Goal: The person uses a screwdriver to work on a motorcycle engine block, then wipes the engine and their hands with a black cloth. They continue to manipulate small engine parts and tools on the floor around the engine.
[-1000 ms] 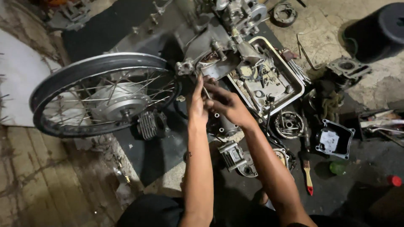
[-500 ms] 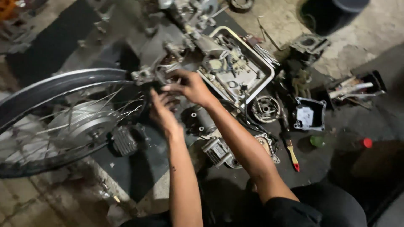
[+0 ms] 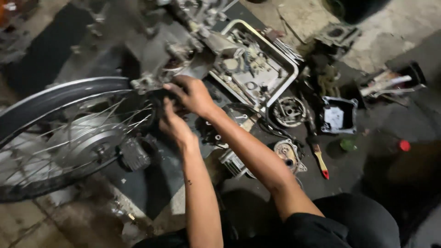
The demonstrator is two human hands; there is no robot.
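**Two hands on a motorcycle engine beside its wheel**

Since the earlier picture the view has swung right and closer, so the wheel now runs off the left edge, and both hands have stayed at the same spot on the engine.

The grey, grimy metal engine casing point(image 3: 183, 50) lies on the dark workshop floor, just right of the wheel. The right hand point(image 3: 193, 94) rests on its lower edge, fingers curled together over a small bracket there, seemingly gripping it; what lies under the fingers is hidden. The left hand point(image 3: 172, 124) sits just below, touching the same dark area, fingers bent; whether they pinch anything cannot be told. Both arms reach forward from the seated person, probably so one hand steadies while the other works.

To the left is the spoked wheel with black tyre and silver hub point(image 3: 69, 138). To the right, a shallow rectangular metal tray point(image 3: 289, 76) holds loose engine parts, near to hand. Beyond it lie a round clutch-like part point(image 3: 288, 111), a small black square tub point(image 3: 339, 115), a brush with a yellow and red handle point(image 3: 320, 160) and a red cap point(image 3: 404, 145).
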